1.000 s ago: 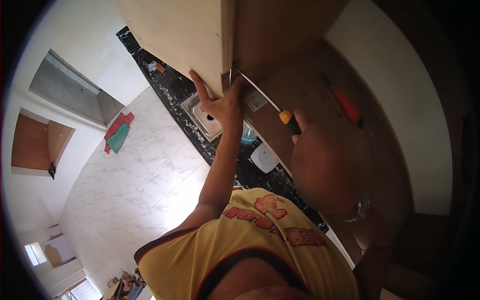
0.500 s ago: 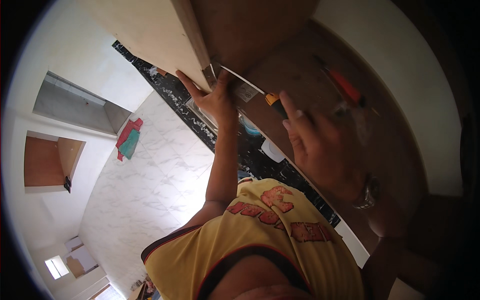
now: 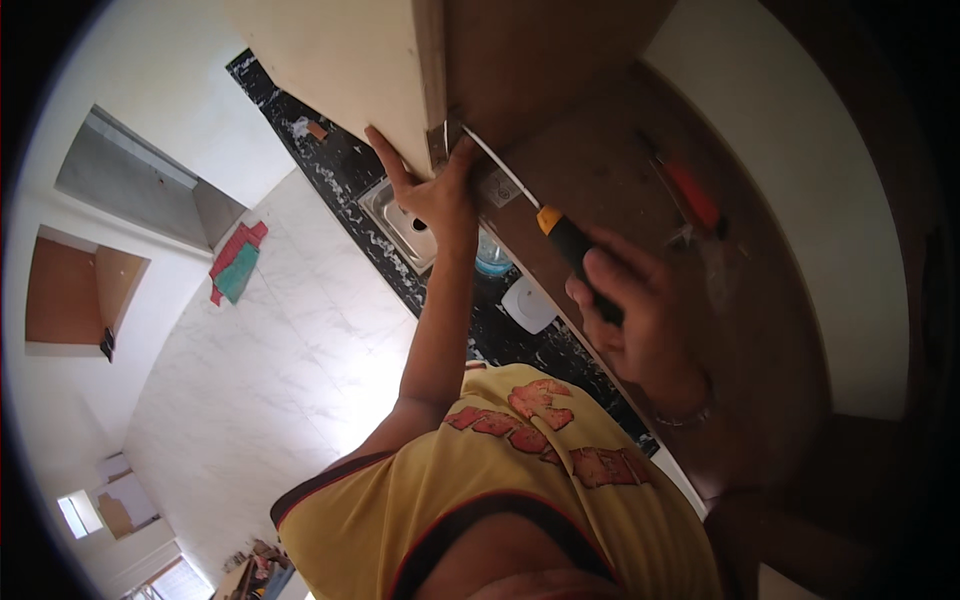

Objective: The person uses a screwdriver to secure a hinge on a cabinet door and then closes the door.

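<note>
My left hand (image 3: 440, 208) grips the lower corner of a pale cabinet door (image 3: 340, 65), its fingers on the pale face and its thumb on the other side. At that corner, a small metal hinge piece (image 3: 440, 145) sits against the door's edge beside my thumb. A screwdriver (image 3: 572, 248) with a black and yellow handle lies in my right hand (image 3: 640, 315), which is wrapped round the grip. The long thin shaft slants up to the left, its tip close to the hinge and my left thumb. Whether the tip touches a screw is too small to tell.
On the brown cabinet board to the right lies a red-handled tool (image 3: 692, 195), with small bits nearby. Below are a black marbled counter (image 3: 345, 200), a steel sink (image 3: 400, 222), a blue-tinted container (image 3: 491, 255) and a white lidded item (image 3: 528, 305). Red and green cloths (image 3: 236, 262) lie on the floor.
My right hand has shifted from loosely extended fingers to a wrap round the screwdriver handle, showing more of it. The left hand keeps its place on the door corner. The whole view has shifted slightly.
</note>
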Demonstrator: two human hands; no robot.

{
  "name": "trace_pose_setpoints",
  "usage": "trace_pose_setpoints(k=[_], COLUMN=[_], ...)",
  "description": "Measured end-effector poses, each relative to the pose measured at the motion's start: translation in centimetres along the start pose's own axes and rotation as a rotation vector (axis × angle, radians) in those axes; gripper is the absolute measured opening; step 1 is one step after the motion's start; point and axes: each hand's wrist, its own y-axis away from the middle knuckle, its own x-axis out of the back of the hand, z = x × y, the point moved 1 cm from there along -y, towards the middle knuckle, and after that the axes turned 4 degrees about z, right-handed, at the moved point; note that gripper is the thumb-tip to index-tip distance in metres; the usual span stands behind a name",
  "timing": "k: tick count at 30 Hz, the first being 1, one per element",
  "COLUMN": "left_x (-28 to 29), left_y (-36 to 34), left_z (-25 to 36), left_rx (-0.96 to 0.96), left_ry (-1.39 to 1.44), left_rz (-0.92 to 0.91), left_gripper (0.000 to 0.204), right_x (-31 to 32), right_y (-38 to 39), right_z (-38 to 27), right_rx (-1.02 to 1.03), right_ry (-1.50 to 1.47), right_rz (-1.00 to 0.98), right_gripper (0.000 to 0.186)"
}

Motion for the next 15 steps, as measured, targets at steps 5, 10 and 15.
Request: trace_pose_setpoints(k=[5, 10, 15], left_x=[-0.2, 0.2, -0.6], left_y=[-0.1, -0.7, -0.2], left_z=[0.2, 1.0, 1.6], left_rx=[0.016, -0.015, 0.018], left_ry=[0.032, -0.137, -0.018], left_rz=[-0.016, 0.018, -0.013], left_gripper=[0.122, 0.123, 0.119], right_x=[-0.3, -0.8, -0.8], right_y=[-0.8, -0.1, -0.1], right_z=[1.3, -1.1, 0.1], right_rx=[0.415, 0.787, 0.648], right_ry=[0.285, 1.301, 0.864], right_rz=[0.081, 0.260, 0.151], right_gripper=[0.043, 0.048, 0.046])
